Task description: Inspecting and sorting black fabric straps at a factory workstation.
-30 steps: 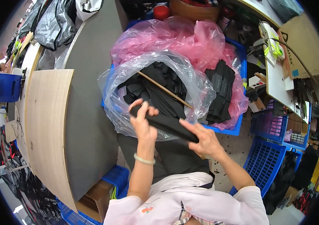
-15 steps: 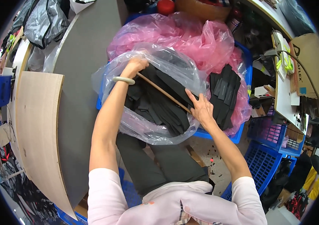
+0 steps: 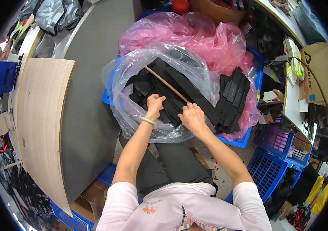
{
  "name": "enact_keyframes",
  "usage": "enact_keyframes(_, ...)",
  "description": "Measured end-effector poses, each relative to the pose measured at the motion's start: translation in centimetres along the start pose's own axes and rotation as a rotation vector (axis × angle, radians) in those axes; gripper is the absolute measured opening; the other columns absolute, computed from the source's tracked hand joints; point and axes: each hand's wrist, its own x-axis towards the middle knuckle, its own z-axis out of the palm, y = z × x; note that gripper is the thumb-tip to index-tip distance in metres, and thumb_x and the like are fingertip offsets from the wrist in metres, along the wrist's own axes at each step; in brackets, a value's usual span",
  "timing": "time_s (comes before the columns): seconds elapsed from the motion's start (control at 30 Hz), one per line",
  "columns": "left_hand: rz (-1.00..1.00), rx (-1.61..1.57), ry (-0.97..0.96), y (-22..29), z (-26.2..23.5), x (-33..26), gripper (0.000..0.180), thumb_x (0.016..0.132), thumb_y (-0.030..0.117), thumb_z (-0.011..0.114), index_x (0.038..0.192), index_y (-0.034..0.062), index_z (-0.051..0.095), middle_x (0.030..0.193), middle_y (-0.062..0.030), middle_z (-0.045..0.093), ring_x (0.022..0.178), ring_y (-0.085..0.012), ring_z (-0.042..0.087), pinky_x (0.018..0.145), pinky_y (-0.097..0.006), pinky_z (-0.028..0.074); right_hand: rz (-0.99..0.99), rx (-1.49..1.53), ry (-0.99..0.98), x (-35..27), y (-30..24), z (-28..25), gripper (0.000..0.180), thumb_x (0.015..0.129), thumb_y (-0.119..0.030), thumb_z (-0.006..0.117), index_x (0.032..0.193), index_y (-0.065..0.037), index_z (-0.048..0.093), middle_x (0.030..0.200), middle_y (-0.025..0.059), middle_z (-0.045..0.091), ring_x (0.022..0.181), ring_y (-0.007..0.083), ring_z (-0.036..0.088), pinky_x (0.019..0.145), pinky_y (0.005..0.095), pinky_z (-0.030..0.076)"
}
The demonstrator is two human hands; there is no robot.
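Black fabric strips: a loose heap point(image 3: 171, 82) fills the mouth of the clear bag, some strips bunched, others running lengthwise; one broad band slants down past my right hand toward the bag's right edge.
My left hand: it is over the near-left part of the heap point(image 3: 155, 104), fingers curled in; I cannot tell whether a strip is caught inside them.
My right hand: knuckles up, it is at the near side of the heap point(image 3: 193, 115), fingers bent down; what they grip, if anything, is hidden.
Wooden stick: thin and light brown point(image 3: 166, 83), it lies aslant over the strips, its lower end just beside my right hand.
Clear plastic bag: its crumpled rim point(image 3: 123, 111) circles the heap.
Second stack: more black strips point(image 3: 233, 98) lie overlapped to the right of the clear bag, against pink plastic.
Pink plastic sheeting: it billows point(image 3: 214, 40) behind the bag and down its right side.
Blue crate: its edge point(image 3: 259, 71) shows around all this.
Bangle: a pale ring point(image 3: 148, 121) sits on my left wrist.
Left side: a grey work surface point(image 3: 90, 88) with a bowed plywood sheet point(image 3: 42, 119) beside it.
Right side: blue mesh baskets point(image 3: 266, 169) and a cardboard box point(image 3: 320, 73).
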Motion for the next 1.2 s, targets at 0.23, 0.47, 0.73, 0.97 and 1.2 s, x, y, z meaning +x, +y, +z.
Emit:
enact_keyframes(0.23, -0.147, -0.364, -0.235, 0.7, 2.4, -2.2, 0.030, 0.074, 0.013, 0.073, 0.096, -0.0016, 0.058, 0.088, -0.0112, 0.063, 0.075, -0.0241, 0.063, 0.065, -0.035, 0.054, 0.154, 0.000, 0.020, 0.2, 0.3, 1.2, 0.054, 0.062, -0.038, 0.077, 0.093, 0.004, 0.061, 0.090, 0.0187, 0.057, 0.088, 0.0343, 0.057, 0.073, 0.0413, 0.046)
enact_keyframes(0.47, -0.261, -0.568, -0.367, 0.1, 1.9, -1.3, 0.020, 0.071, 0.011, 0.075, 0.083, 0.0010, 0.062, 0.080, -0.0101, 0.063, 0.065, -0.0215, 0.061, 0.060, -0.036, 0.053, 0.225, 0.461, -0.110, 0.7, -0.9, 0.8, 0.068, 0.064, -0.044, 0.075, 0.110, 0.002, 0.058, 0.103, 0.0219, 0.059, 0.100, 0.0361, 0.057, 0.086, 0.0415, 0.045)
enact_keyframes(0.73, -0.392, -0.717, -0.193, 3.1, -0.5, 0.1, 0.015, 0.082, 0.013, 0.065, 0.078, 0.0043, 0.053, 0.067, -0.0089, 0.055, 0.054, -0.0237, 0.055, 0.051, -0.036, 0.052, 0.170, 0.979, -0.255, 1.8, -2.7, -1.5, 0.076, 0.065, -0.043, 0.075, 0.125, -0.005, 0.046, 0.113, 0.0173, 0.060, 0.104, 0.0293, 0.059, 0.089, 0.0358, 0.044)
enact_keyframes(0.97, -0.375, -0.760, -0.255, 5.2, -1.4, -1.2, 0.025, 0.079, 0.019, 0.072, 0.070, 0.0065, 0.052, 0.057, -0.0043, 0.050, 0.047, -0.0162, 0.048, 0.053, -0.032, 0.048, 0.370, 1.284, -0.214, 2.4, -4.3, -2.7, 0.052, 0.071, -0.022, 0.076, 0.114, 0.000, 0.056, 0.094, 0.0073, 0.063, 0.081, 0.0116, 0.059, 0.073, 0.0250, 0.046)
enact_keyframes(1.2, -0.375, -1.001, -0.261, 3.1, -0.1, -3.3, 0.029, 0.081, 0.027, 0.069, 0.067, 0.0104, 0.049, 0.054, -0.0014, 0.046, 0.045, -0.0147, 0.044, 0.052, -0.034, 0.045, 0.664, 1.710, -0.241, -2.0, -3.7, -7.6, 0.046, 0.080, -0.021, 0.070, 0.119, -0.005, 0.053, 0.086, 0.0025, 0.061, 0.074, 0.0081, 0.057, 0.055, 0.0248, 0.045)
